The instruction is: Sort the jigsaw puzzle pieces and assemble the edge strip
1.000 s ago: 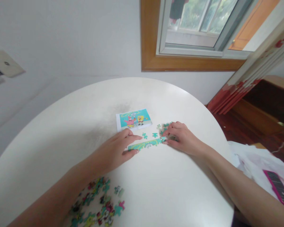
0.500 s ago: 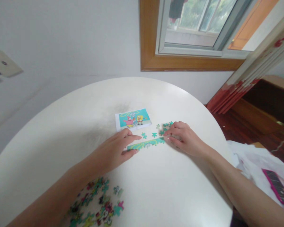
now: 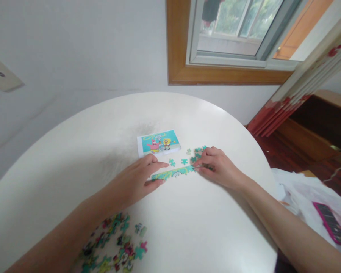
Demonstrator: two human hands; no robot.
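Note:
A narrow strip of joined jigsaw pieces (image 3: 174, 174), green with yellow lines, lies across the middle of the white table. My left hand (image 3: 143, 172) rests at its left end, thumb and forefinger apart on either side of it. At the strip's right end, my right hand (image 3: 217, 165) pinches a jigsaw piece (image 3: 197, 167), mostly covered by the fingers. Just above the strip lie two loose green pieces (image 3: 184, 161). More green pieces (image 3: 198, 152) sit beside my right fingers, some partly hidden.
Behind the strip lies a picture box (image 3: 160, 143) showing cartoon figures. A heap of mixed jigsaw pieces (image 3: 122, 246) spreads near my left forearm. The round white table (image 3: 210, 227) meets the wall below a window. A pink-edged phone (image 3: 332, 223) lies on white plastic at right.
The pinched piece at the strip's right end has shifted slightly, with my right fingers closer against the strip. My left hand stays in place. The whole view has moved a little.

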